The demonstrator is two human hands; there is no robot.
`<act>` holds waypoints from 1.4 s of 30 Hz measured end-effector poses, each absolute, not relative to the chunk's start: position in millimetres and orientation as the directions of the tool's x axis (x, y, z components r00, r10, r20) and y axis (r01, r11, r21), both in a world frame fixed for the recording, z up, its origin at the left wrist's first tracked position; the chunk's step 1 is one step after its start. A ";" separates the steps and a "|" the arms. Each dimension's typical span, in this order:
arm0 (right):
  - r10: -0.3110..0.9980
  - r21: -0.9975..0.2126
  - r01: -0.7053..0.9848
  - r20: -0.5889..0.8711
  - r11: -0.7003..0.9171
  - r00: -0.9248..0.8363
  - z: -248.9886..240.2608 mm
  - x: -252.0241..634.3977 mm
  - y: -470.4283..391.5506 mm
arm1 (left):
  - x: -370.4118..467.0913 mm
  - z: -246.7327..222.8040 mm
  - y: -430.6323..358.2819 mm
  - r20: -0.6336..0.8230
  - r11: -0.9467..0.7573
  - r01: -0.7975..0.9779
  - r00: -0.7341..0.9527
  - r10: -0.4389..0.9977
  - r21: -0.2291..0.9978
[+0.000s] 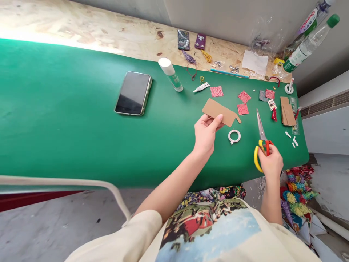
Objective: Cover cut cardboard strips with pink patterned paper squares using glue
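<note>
Between the thumb and fingers of my left hand [205, 134] is a brown cardboard strip [218, 110], held above the green table. A narrow cardboard sliver [238, 118] shows at the strip's right end; whether it is attached I cannot tell. My right hand [271, 162] grips scissors [261, 136] with yellow and red handles. Their blades look closed and point away from me. A white tape ring [234, 136] lies between my hands. Beyond it are patterned red fabric squares [242, 108], a small white tube [201, 87] and a glue stick [171, 74] standing upright.
A phone [133, 93] lies on the green tabletop [81, 145] to the left. Stacked cardboard strips [287, 111] and white scraps [295, 141] are at the right end. Plastic bottles [308, 47] stand at the back right corner, near a blue stick [229, 73] and two tasselled pieces [200, 41].
</note>
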State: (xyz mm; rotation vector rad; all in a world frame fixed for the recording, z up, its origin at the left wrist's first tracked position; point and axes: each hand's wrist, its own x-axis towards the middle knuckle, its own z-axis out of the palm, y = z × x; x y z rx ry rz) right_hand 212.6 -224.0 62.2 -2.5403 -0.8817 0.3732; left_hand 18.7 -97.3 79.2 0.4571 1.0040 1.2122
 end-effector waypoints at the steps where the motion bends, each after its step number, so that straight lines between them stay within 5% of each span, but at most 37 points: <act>1: 0.606 -0.398 0.526 -0.102 -0.752 0.789 63.4 223.7 -225.4 | 16.7 78.3 -95.8 -0.367 0.315 -0.540 0.011 0.930 0.781; 7: 0.601 -0.152 0.588 -0.057 -0.794 0.797 61.2 258.7 -236.1 | 12.3 73.3 -92.7 -0.331 0.294 -0.495 0.015 0.944 0.817; 11: 0.709 -0.168 0.729 0.171 -0.663 0.684 64.2 259.5 -237.6 | 14.1 70.3 -94.7 -0.324 0.310 -0.463 0.052 0.945 0.831; 16: 0.939 -0.441 0.889 0.240 -0.120 0.246 79.9 261.5 -173.9 | 15.6 66.7 -96.6 -0.319 0.311 -0.471 0.067 0.946 0.825; 20: 0.983 -0.392 0.908 0.154 0.150 -0.096 77.8 260.5 -81.9 | 14.8 65.2 -99.2 -0.303 0.289 -0.489 0.053 0.952 0.823; 28: 0.975 -0.380 0.911 -0.082 0.159 -0.204 52.3 247.7 -13.3 | 17.1 60.8 -100.0 -0.285 0.280 -0.477 0.064 0.956 0.833; 36: 0.983 -0.405 0.902 -0.039 0.150 -0.181 36.2 252.7 -14.3 | 19.6 58.0 -99.2 -0.298 0.296 -0.480 0.074 0.952 0.826; 42: 0.977 -0.276 0.943 -0.049 0.188 -0.210 26.7 250.4 -10.8 | 18.7 58.0 -100.6 -0.283 0.284 -0.461 0.074 0.956 0.841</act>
